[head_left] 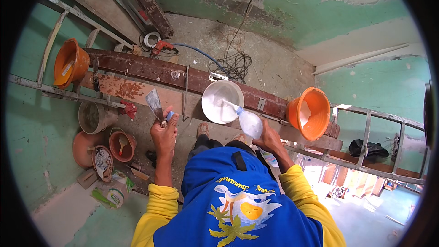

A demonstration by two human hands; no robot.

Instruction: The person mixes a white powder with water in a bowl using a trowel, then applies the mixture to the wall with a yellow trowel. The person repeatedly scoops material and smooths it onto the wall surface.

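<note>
My left hand [163, 136] is closed round the handle of a putty knife [154, 102], its wide metal blade pointing up and away. A small blue piece [170, 115], which looks like a bottle cap, shows at the fingers of the same hand. My right hand [270, 141] grips a clear plastic bottle [251, 124] by its base end. The bottle is tilted with its neck over a white bucket [211, 93], and a stream runs from it into the bucket. Pale material coats the inside of the bucket, which stands on the plank in front of me.
An orange bucket [296, 102] stands right on the plank, another [73, 59] far left. Ladders [367, 137] support both ends. Behind the beam [151, 68] lie a red power tool [162, 47] and coiled cable [238, 66]. Tubs and a brush-holding bucket [114, 139] sit lower left.
</note>
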